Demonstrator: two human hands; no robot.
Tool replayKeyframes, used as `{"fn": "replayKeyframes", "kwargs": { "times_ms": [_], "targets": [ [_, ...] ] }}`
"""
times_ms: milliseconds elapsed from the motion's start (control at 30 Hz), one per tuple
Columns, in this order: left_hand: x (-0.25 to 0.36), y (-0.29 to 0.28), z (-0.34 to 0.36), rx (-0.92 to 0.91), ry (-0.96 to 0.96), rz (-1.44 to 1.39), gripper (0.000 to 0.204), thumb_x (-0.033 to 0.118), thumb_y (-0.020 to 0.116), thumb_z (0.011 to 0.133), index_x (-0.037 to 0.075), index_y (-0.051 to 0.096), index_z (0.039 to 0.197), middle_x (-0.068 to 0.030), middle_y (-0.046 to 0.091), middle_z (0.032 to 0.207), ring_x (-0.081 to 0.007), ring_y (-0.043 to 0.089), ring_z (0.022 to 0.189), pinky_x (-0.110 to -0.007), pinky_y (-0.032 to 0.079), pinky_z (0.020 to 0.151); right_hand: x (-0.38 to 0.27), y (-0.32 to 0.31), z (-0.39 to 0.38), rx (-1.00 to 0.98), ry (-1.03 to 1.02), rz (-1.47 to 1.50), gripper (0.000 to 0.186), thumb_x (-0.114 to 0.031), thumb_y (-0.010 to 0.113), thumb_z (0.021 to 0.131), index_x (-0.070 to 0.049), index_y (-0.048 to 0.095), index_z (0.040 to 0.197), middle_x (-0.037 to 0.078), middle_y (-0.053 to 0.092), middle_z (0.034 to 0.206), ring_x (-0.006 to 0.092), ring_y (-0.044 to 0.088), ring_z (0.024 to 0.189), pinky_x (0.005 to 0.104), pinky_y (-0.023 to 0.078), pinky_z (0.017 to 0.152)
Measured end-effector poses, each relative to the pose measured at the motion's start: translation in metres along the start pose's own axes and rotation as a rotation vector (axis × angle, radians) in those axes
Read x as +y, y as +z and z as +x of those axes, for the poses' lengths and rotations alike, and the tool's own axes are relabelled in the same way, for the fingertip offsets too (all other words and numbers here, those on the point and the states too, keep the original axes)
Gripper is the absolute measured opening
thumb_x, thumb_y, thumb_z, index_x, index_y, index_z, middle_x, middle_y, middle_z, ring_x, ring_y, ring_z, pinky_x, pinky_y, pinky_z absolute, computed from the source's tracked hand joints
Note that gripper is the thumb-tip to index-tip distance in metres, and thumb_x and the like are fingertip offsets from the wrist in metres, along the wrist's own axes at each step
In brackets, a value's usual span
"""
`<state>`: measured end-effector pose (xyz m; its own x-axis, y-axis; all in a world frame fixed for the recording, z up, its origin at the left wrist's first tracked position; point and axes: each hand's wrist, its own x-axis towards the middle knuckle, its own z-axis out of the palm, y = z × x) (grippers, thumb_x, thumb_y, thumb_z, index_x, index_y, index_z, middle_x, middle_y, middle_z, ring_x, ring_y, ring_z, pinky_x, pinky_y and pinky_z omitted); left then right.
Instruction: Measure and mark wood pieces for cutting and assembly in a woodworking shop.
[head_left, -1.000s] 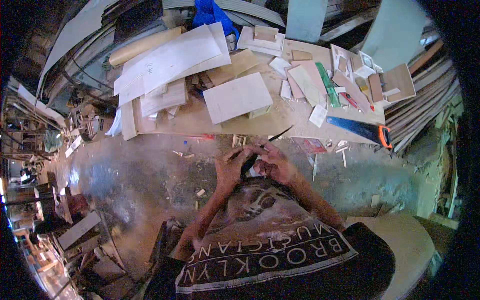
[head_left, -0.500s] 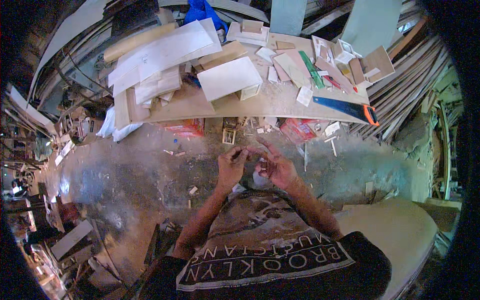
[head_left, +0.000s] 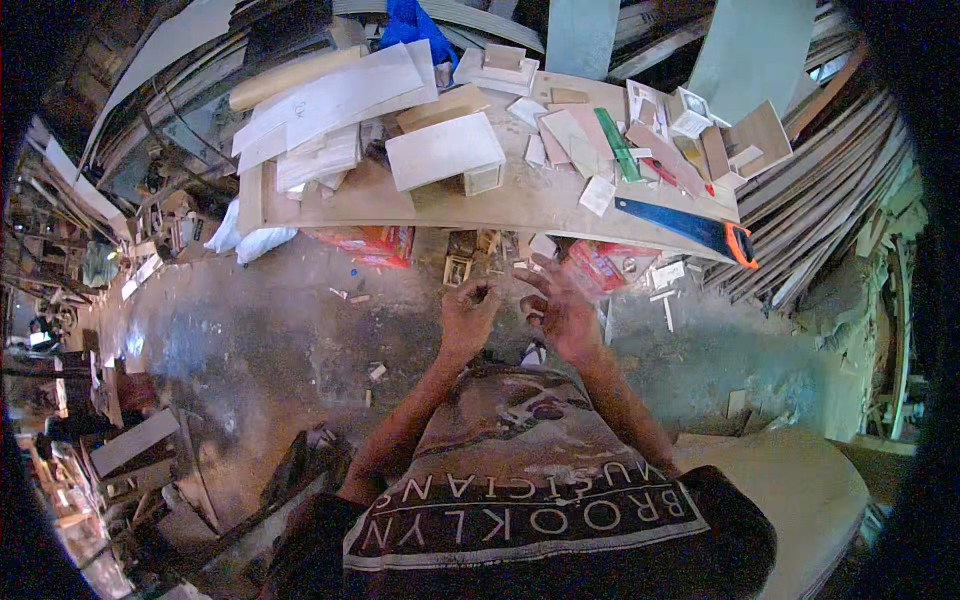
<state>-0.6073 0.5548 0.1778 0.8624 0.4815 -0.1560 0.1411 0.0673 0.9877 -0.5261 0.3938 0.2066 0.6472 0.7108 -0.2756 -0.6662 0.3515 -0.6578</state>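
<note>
My left hand (head_left: 467, 318) is held in front of me over the floor, its thumb and fingertips pinched together. Whatever lies in that pinch, if anything, is too small to make out. To its right my right hand (head_left: 562, 312) has its fingers apart and holds nothing that I can see. A gap separates the two hands, and neither touches the workbench (head_left: 350, 207) beyond them. On the bench's near right edge rests a handsaw (head_left: 680, 224) with a blue blade and an orange-and-black handle. A white box-like wooden piece (head_left: 445, 152) stands near the bench's middle.
White boards (head_left: 335, 100) are stacked on the bench's left, a green strip (head_left: 617, 143) and small wooden boxes on its right. Red cartons (head_left: 375, 243) sit beneath. Long timber strips (head_left: 835, 190) lean at right; a pale rounded board (head_left: 780, 490) lies behind me at right.
My hands have moved apart from where they met at the fingertips. The right hand's fingers have spread wider, and the left stays pinched. The whole view has shifted slightly.
</note>
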Motion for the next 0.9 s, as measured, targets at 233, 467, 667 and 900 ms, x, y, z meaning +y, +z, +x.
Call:
{"fn": "replayKeyframes", "kwargs": {
  "times_ms": [233, 467, 667, 900],
  "targets": [
    [0.016, 0.036, -0.005, 0.009, -0.145, -0.085, 0.018, 0.016, 0.06, 0.095, 0.001, 0.063, 0.085, -0.0019, 0.063, 0.069, -0.006, 0.05, 0.05, -0.022, 0.039, 0.044, -0.028, -0.033, -0.009, -0.09, 0.047, 0.281, 0.062, -0.036, 0.058, 0.089, -0.012, 0.04, 0.143, 0.018, 0.051, 0.137, 0.0197, 0.06, 0.082, 0.0277, 0.05, 0.065],
    [0.024, 0.068, -0.007, 0.112, -0.018, 0.09, 0.017, 0.014, 0.064, 0.093, 0.0, 0.069, 0.103, -0.0046, 0.07, 0.077, -0.007, 0.056, 0.052, -0.023, 0.043, 0.046, -0.037, -0.041, -0.015, -0.157, 0.104, 0.312, 0.07, -0.039, 0.061, 0.085, -0.013, 0.036, 0.146, 0.021, 0.049, 0.139, 0.0189, 0.06, 0.081, 0.0248, 0.049, 0.06],
    [0.012, 0.075, -0.002, 0.13, 0.262, 0.201, 0.016, 0.014, 0.067, 0.09, 0.0, 0.068, 0.096, -0.0016, 0.066, 0.073, -0.0058, 0.052, 0.054, -0.025, 0.043, 0.047, -0.045, -0.054, -0.013, -0.08, 0.155, 0.192, 0.063, -0.036, 0.061, 0.088, -0.013, 0.039, 0.142, 0.018, 0.047, 0.141, 0.0179, 0.06, 0.081, 0.0244, 0.049, 0.058],
    [0.005, 0.089, 0.009, 0.211, 0.163, 0.039, 0.012, 0.011, 0.066, 0.088, 0.0, 0.066, 0.085, -0.0014, 0.064, 0.072, -0.0062, 0.053, 0.067, -0.027, 0.046, 0.057, -0.048, -0.059, -0.007, -0.158, 0.15, -0.007, 0.062, -0.033, 0.064, 0.087, -0.015, 0.04, 0.142, 0.013, 0.051, 0.139, 0.0177, 0.06, 0.081, 0.0251, 0.048, 0.058]
  ]
}}
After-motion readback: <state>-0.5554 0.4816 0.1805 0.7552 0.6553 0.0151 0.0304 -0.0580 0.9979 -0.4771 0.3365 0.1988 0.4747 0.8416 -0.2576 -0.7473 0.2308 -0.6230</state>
